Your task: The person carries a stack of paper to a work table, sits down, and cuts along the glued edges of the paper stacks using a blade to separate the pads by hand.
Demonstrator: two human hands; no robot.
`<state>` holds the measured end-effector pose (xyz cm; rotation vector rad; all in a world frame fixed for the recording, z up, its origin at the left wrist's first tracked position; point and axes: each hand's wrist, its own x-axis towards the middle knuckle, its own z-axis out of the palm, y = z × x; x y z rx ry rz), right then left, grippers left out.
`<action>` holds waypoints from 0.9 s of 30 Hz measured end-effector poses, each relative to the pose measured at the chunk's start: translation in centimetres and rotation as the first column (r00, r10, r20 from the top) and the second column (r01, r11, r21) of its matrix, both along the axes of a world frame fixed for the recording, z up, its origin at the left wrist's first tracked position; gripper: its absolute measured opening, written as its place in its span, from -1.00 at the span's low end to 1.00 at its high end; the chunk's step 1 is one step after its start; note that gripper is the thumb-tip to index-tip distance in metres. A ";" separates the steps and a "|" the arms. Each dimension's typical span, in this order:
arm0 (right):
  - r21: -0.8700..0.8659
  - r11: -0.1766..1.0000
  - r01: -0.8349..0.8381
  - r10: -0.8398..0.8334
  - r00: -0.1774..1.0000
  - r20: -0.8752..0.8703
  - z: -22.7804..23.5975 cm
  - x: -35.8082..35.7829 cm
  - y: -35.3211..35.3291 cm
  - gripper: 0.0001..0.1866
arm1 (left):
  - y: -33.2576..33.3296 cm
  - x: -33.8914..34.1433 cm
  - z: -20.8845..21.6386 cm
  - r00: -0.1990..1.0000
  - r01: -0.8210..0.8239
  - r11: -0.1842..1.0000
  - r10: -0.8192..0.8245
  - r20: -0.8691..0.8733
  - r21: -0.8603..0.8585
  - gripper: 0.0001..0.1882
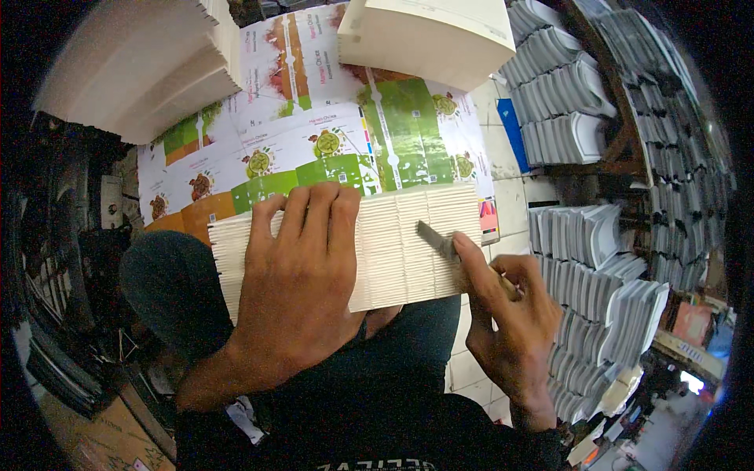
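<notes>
A cream stack of folded paper sections [393, 263] lies across my lap, its ridged side facing up and crossed by thin lines that look like thread. My left hand [302, 275] spans the left part of this stack, fingers bent over the far edge, gripping it; its thumb is hidden. Closed around the handle of a knife [436, 239], my right hand [510, 310] is at the stack's right end. The grey blade points left over the ridges, and its tip appears to touch them. Most of the handle is hidden by the fingers.
Printed sheets [400, 133] in white, green and brown spread out beyond my lap. Tall cream paper stacks stand on them at the far left [149, 71] and far right [428, 43]. Bundles of grey-white folded paper [581, 259] line the right side, by a blue flat piece [512, 137].
</notes>
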<state>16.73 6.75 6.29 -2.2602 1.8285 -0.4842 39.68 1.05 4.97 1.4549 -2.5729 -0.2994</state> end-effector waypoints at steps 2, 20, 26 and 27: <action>-0.014 1.000 0.007 -0.007 1.000 -0.006 -0.1 0.1 -0.6 -0.35 | 0.2 0.2 0.1 1.000 -0.005 1.000 0.004 0.013 0.029 0.02; 0.004 1.000 -0.001 0.001 0.999 0.034 0.0 0.1 -1.6 -0.34 | 0.1 0.0 0.0 0.999 -0.005 1.000 0.004 0.033 0.011 0.03; 0.074 0.997 0.020 -0.024 0.999 0.049 1.1 0.0 -1.6 -0.30 | 0.1 0.1 -0.1 1.000 -0.007 1.000 0.007 0.000 0.016 0.02; 0.087 0.996 0.003 -0.007 0.999 0.052 1.1 0.0 -1.6 -0.30 | 0.1 0.2 0.0 1.000 -0.010 1.000 0.010 0.003 0.017 0.02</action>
